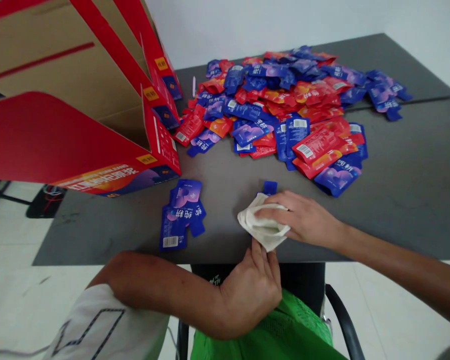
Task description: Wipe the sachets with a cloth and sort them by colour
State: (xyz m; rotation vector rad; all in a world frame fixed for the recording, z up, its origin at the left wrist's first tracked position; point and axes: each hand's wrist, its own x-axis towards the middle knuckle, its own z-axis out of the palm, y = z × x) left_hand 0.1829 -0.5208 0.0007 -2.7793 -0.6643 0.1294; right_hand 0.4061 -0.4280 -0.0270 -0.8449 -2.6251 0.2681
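white cloth [262,222] gripped between right hand [303,217] and left hand [251,295], both closed; blue sachet [270,187] just past the grip, sachet stack [182,215] to its left, big pile [273,105] farther ahead on gray table [408,200].

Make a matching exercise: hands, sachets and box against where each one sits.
1. Left hand
2. Right hand
3. Blue sachets
4. Red box

A. On the table, left of the cloth
B. Fingers lying over the cloth
C. Overhanging the table's left side
D. Fingertips at the cloth's near edge

Pairs: 1-D, 2-B, 3-A, 4-C
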